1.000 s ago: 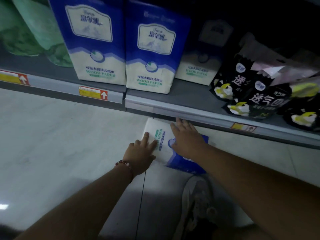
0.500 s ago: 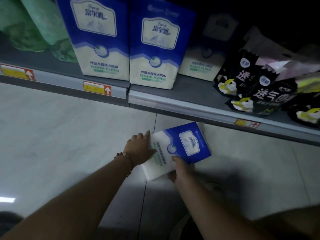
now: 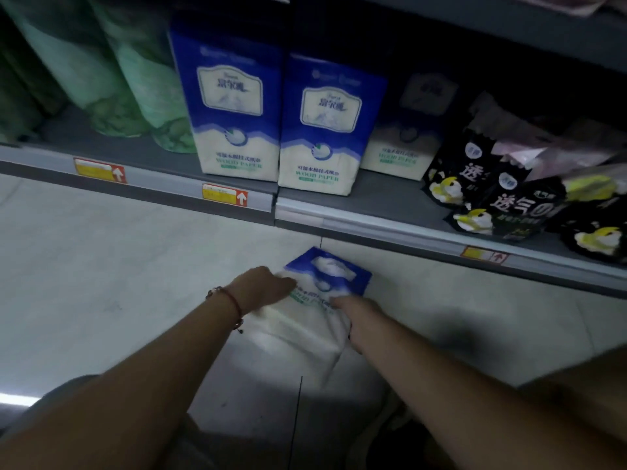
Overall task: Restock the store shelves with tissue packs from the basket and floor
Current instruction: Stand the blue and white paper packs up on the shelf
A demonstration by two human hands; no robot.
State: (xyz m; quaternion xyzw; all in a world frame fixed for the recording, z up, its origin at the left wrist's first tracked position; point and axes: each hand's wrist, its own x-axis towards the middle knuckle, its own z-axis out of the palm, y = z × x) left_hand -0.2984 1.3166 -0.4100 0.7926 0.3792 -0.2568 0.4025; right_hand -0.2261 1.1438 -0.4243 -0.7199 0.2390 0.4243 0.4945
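A blue and white tissue pack [image 3: 315,310] is held above the floor, just below the low shelf's front edge [image 3: 373,225], blue end pointing at the shelf. My left hand [image 3: 264,288] grips its left side. My right hand [image 3: 356,320] grips its right side, fingers curled under the pack. The picture is blurred by motion. On the shelf stand two matching blue tissue packs [image 3: 234,110] [image 3: 325,130] side by side, with a third [image 3: 407,130] set further back to their right.
Green tissue rolls [image 3: 135,83] fill the shelf's left part. Black packs with yellow print [image 3: 502,201] lie at its right. Yellow price tags [image 3: 224,195] sit on the shelf rail. Pale floor tiles [image 3: 101,283] spread to the left. My shoe [image 3: 383,432] is below.
The pack has come off the floor and turned, its blue end now pointing at the shelf. Both hands have shifted to its sides and lifted it.
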